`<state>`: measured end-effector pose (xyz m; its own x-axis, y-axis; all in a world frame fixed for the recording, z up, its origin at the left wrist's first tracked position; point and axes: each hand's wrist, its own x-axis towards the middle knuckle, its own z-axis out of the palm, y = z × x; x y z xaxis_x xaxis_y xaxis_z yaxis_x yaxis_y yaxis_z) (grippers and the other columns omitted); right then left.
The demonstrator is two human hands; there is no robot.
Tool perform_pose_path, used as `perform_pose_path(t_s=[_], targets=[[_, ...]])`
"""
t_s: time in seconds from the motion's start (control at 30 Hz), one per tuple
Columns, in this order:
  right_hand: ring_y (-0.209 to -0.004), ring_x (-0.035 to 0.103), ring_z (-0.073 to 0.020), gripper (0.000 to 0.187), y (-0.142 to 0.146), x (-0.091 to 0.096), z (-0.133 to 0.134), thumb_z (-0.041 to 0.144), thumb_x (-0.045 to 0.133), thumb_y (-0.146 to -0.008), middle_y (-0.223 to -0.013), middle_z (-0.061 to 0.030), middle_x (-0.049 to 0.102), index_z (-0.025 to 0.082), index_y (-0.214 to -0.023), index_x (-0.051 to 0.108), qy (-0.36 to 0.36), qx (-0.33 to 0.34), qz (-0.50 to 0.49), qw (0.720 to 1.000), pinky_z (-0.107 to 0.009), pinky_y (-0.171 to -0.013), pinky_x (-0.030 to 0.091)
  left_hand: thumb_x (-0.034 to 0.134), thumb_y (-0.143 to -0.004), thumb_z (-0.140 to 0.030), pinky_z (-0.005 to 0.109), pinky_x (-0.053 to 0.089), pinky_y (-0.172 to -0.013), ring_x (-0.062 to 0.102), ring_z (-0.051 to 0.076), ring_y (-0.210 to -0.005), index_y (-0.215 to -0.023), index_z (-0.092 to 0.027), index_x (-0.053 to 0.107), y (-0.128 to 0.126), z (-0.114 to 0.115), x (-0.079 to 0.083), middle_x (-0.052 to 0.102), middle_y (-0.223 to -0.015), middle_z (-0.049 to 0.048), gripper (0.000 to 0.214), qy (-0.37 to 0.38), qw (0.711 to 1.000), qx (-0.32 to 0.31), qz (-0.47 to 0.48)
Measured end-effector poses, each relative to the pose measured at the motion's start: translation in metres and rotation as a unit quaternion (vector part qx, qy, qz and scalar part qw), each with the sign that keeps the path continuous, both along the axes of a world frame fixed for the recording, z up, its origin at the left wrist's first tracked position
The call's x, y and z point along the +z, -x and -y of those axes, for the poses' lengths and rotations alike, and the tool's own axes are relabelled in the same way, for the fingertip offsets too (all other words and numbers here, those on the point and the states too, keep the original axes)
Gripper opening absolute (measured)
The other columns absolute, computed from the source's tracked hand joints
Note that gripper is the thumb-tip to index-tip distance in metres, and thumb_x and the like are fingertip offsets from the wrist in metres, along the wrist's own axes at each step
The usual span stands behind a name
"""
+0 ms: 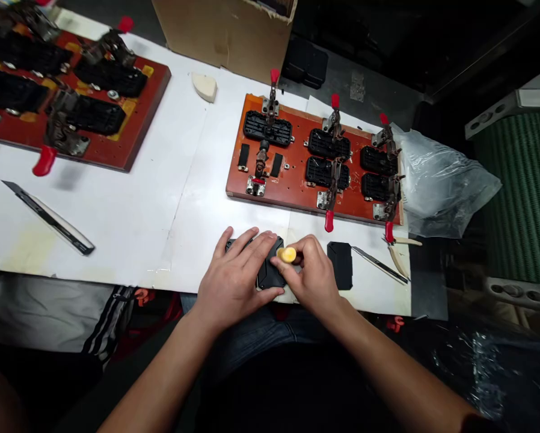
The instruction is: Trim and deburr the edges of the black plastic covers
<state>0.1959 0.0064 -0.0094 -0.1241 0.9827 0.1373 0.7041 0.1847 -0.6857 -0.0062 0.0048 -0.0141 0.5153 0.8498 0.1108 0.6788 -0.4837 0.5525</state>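
My left hand [238,273] lies flat, fingers spread, on a black plastic part [270,272] at the near edge of the white table. My right hand [312,270] is closed around a small tool with a yellow handle [287,255], held against the same part. A second black part [341,263] lies just right of my right hand. Beyond my hands stands an orange jig board [297,180] carrying several black parts under red-tipped toggle clamps.
A thin blade [378,263] and pale tweezers [398,252] lie at the right. A clear plastic bag [441,180] sits past the board. A red jig board [98,150] is at far left, a long knife [49,218] below it, and a cardboard box [225,30] behind.
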Motion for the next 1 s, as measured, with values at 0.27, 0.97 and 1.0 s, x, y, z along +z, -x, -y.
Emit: perform_pose_path(t_s=[0.27,0.97,1.0], targets=[[-0.082,0.061,-0.0227,0.027,0.004,0.006,-0.008,0.038,0.071,-0.1,-0.095,-0.0045,0.06,0.025,-0.096,0.048,0.012,-0.005,0.063,0.998,-0.033,-0.069,0.048,0.075,-0.09,-0.052,0.059,0.019,-0.132,0.047,0.034,-0.151,-0.161,-0.022,0.03,0.001,-0.003,-0.001,0.058,-0.156,0.0127,0.09,-0.029,1.0,0.001,-0.009],[-0.082,0.06,-0.0202,0.018,-0.024,0.015,0.005,0.03,0.071,-0.102,-0.096,-0.0028,0.06,0.023,-0.102,0.055,0.048,0.136,0.022,0.989,-0.032,-0.069,0.046,0.076,-0.088,-0.054,0.057,0.015,-0.132,0.045,0.034,-0.152,-0.161,-0.019,0.031,0.0,-0.002,-0.003,0.055,-0.159,0.0143,0.093,-0.016,1.0,0.006,-0.004],[-0.082,0.059,-0.0204,0.018,-0.024,0.014,0.002,0.03,0.071,-0.101,-0.096,-0.0029,0.06,0.023,-0.102,0.054,0.025,0.122,0.02,0.992,-0.032,-0.07,0.046,0.077,-0.087,-0.053,0.057,0.015,-0.132,0.045,0.034,-0.152,-0.161,-0.019,0.031,-0.001,-0.002,-0.003,0.055,-0.159,0.0144,0.094,-0.016,1.0,0.006,-0.007]])
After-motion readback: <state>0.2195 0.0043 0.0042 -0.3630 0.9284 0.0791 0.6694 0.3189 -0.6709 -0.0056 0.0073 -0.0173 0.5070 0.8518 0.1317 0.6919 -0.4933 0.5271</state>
